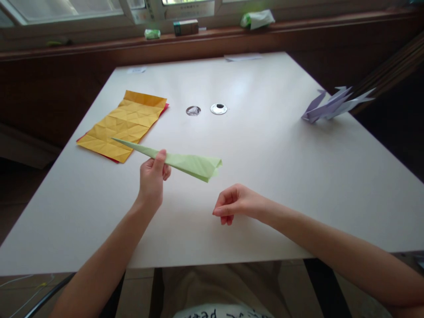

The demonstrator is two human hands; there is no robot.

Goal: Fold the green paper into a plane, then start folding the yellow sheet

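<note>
My left hand (152, 179) pinches a long, narrow folded piece of light green paper (185, 162) and holds it above the white table (265, 176). The paper's thin point aims left toward the yellow sheet and its wider end points right. My right hand (232, 204) rests on the table just below and to the right of the green paper. Its fingers are loosely curled and it holds nothing.
A creased yellow sheet (124, 123) lies on a red sheet at the left of the table. Folded purple paper shapes (333, 106) sit at the right edge. Two small round objects (218, 108) lie mid-table. Small boxes and a wrapper sit on the window sill (198, 33).
</note>
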